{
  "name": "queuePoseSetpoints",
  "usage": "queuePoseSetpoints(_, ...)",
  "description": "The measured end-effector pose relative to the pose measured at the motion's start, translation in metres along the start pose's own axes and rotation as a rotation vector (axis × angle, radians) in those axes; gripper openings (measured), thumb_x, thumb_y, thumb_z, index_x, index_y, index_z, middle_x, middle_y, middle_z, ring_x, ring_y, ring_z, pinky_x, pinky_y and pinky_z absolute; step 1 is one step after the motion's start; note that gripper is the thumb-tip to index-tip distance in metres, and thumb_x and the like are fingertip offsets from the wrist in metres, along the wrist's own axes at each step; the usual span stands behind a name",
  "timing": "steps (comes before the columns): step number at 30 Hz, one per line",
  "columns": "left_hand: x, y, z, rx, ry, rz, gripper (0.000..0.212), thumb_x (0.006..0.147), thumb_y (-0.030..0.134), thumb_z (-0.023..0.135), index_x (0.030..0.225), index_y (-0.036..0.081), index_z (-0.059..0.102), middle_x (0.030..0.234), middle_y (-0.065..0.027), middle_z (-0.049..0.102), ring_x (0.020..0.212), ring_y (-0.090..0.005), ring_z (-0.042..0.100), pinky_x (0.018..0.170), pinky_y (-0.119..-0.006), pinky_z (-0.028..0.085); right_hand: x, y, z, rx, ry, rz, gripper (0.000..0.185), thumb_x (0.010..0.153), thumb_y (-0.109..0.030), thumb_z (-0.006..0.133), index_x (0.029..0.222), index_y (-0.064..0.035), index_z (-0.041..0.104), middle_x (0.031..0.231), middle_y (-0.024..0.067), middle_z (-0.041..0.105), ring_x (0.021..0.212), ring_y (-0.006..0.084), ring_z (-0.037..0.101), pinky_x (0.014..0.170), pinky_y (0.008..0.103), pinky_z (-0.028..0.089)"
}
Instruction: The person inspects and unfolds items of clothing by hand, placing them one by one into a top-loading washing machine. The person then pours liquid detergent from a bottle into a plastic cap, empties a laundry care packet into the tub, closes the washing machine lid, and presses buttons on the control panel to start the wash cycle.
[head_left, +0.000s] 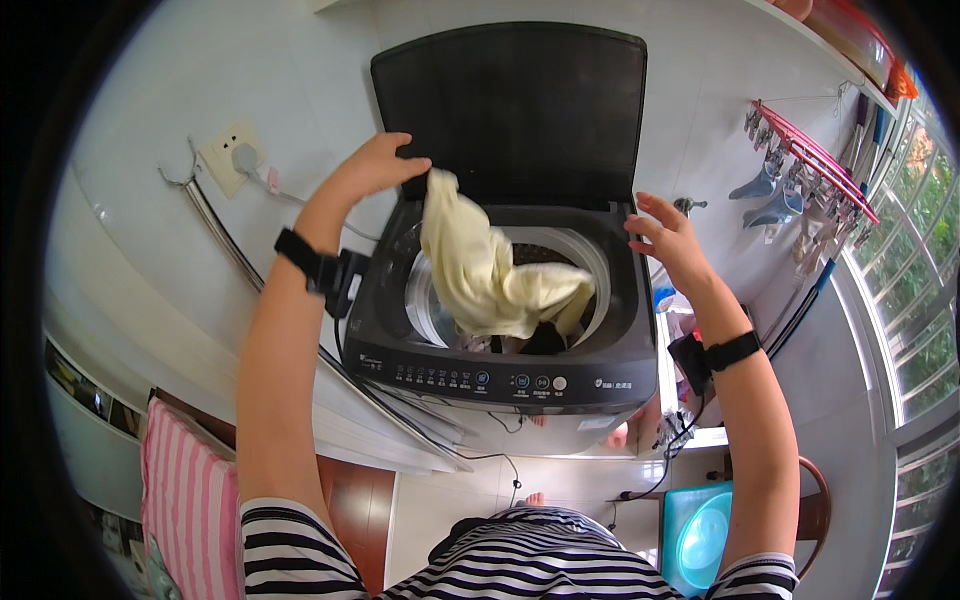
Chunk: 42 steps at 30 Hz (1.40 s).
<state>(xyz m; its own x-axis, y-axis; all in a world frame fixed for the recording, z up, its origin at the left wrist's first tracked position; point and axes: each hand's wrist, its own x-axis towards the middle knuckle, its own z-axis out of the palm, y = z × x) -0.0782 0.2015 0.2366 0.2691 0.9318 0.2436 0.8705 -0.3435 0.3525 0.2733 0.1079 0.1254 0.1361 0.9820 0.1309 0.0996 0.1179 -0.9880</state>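
Note:
A pale yellow cloth garment, blurred, spreads over the mouth of the drum of a black top-loading washing machine. The garment's upper end rises beside the thumb of my left hand, whose fingers are apart with nothing between them. My right hand is beside the machine's right rear rim, fingers spread and holding nothing. Dark and light laundry shows in the drum below the garment; the rest is hidden. The dark lid stands raised against the wall behind.
A plug sits in the wall socket at left, near a metal pole. Pink clothes hangers with clips hold small items at right. A turquoise basin stands at lower right. Black cables hang before the machine.

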Motion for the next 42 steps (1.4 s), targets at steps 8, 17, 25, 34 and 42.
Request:
queuePoseSetpoints(8, -0.112, 0.067, 0.087, -0.154, 0.194, 0.408, 0.063, 0.076, 0.015, 0.065, 0.133, 0.009, 0.037, 0.143, -0.0144, 0.024, 0.133, -0.032, 0.023, 0.106, -0.04, 0.025, -0.084, 0.034, -0.043, 0.081, 0.251, -0.181, 0.05, 0.083, -0.01, 0.058, 0.13, -0.0028, 0.042, 0.128, 0.0091, 0.045, 0.111, 0.0179, 0.048, 0.09, 0.029, 0.041)
queuePoseSetpoints(17, -0.124, 0.133, 0.171, -0.43, 0.141, 0.448, 0.058, 0.075, 0.011, 0.064, 0.129, 0.006, 0.042, 0.14, -0.0128, 0.031, 0.131, -0.0303, 0.028, 0.106, -0.039, 0.024, -0.167, 0.125, -0.125, -0.036, 0.534, -0.008, 0.048, 0.082, -0.015, 0.061, 0.125, -0.0014, 0.046, 0.124, 0.0081, 0.049, 0.109, 0.0172, 0.049, 0.091, 0.0304, 0.04)
queuePoseSetpoints(25, -0.138, 0.226, 0.262, -0.737, 0.138, 0.458, 0.048, 0.077, 0.005, 0.06, 0.122, -0.001, 0.045, 0.136, -0.0172, 0.036, 0.128, -0.0299, 0.032, 0.106, -0.037, 0.024, -0.221, 0.254, -0.161, 0.161, 0.72, 0.242, 0.042, 0.08, -0.005, 0.062, 0.12, -0.0015, 0.05, 0.114, 0.0087, 0.055, 0.102, 0.0166, 0.053, 0.089, 0.029, 0.042)
queuePoseSetpoints(34, -0.154, 0.296, 0.37, -0.758, -0.012, 0.388, 0.042, 0.078, 0.006, 0.06, 0.118, 0.0, 0.049, 0.131, -0.0173, 0.041, 0.12, -0.0303, 0.041, 0.1, -0.036, 0.033, -0.249, 0.373, -0.162, 0.285, 0.648, 0.422, 0.04, 0.079, -0.004, 0.062, 0.117, -0.0002, 0.051, 0.109, 0.0077, 0.057, 0.098, 0.0146, 0.053, 0.086, 0.0271, 0.043)
queuePoseSetpoints(42, -0.177, 0.285, 0.446, -0.69, -0.112, 0.302, 0.039, 0.084, 0.009, 0.051, 0.122, 0.0, 0.045, 0.135, -0.0165, 0.036, 0.124, -0.0312, 0.036, 0.102, -0.038, 0.028, -0.259, 0.466, -0.13, 0.076, 0.355, 0.621, 0.05, 0.075, -0.013, 0.063, 0.122, -0.0007, 0.049, 0.115, 0.0123, 0.056, 0.103, 0.0218, 0.055, 0.087, 0.033, 0.045)
